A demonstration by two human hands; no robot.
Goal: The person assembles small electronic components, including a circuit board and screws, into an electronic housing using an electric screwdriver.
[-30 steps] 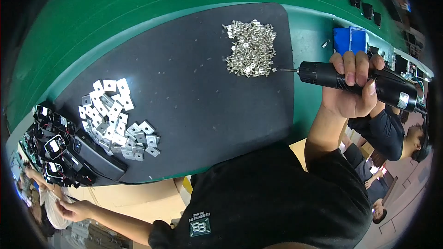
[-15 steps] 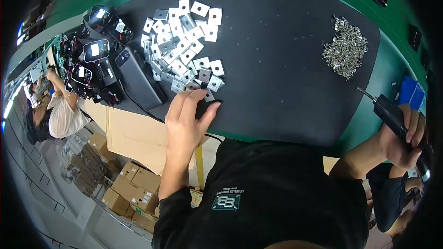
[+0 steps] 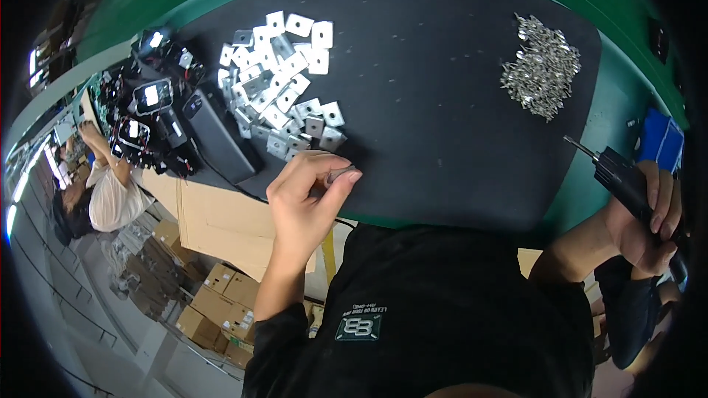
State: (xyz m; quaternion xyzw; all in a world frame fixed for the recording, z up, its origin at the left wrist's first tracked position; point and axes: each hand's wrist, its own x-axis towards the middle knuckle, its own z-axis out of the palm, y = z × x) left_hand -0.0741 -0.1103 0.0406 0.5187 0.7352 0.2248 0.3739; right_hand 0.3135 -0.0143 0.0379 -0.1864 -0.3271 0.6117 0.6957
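"At near left, what do we hold?"
"Our left hand (image 3: pixel 304 190) pinches a small grey metal plate (image 3: pixel 336 173); at right, our right hand (image 3: pixel 643 222) curls around a black cylindrical screwdriver (image 3: pixel 618 177)."

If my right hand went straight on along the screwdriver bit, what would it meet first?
The screwdriver bit would likely meet the screw pile first; its height above the black mat is unclear.
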